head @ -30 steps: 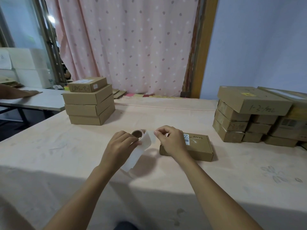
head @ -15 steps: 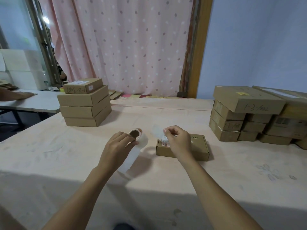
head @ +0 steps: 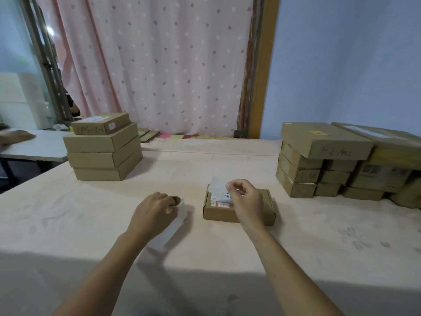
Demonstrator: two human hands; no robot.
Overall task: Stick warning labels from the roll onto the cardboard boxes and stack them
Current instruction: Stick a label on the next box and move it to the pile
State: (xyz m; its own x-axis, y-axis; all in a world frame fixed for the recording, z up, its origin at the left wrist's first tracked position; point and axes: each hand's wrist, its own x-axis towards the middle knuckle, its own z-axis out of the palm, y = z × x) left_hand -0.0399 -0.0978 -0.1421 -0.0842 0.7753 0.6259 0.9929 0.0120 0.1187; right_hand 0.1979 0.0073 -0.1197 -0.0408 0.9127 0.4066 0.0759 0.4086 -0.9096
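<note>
1. A person sits or stands at a table (head: 68, 224) covered in a pale peach cloth, seen from a camera on their head. Both bare forearms reach forward.

2. The left hand (head: 152, 213) rests on the table, its fingers closed around a small roll of labels (head: 180, 202). A white strip of backing paper (head: 167, 233) trails from the roll toward the person.

3. The right hand (head: 246, 199) pinches a single pale label (head: 217, 185) between thumb and forefinger. The label hangs just above the far left part of a small flat cardboard box (head: 227, 213).

4. That box lies on the table straight ahead, just right of the roll. Its lid already carries a printed white sticker, partly hidden by the hand.

5. The step in hand looks like sticking: the label is off the roll and over the box, but seemingly not yet pressed flat.

6. The next move likely calls for lowering the label onto a bare patch of lid, clear of the printed sticker, and smoothing it down without creases.

7. After that the box would go onto a stack. A neat pile of four boxes (head: 103, 149) stands at the far left; a looser heap of boxes (head: 328, 160) sits at the far right. Which pile is finished I cannot tell.
</note>
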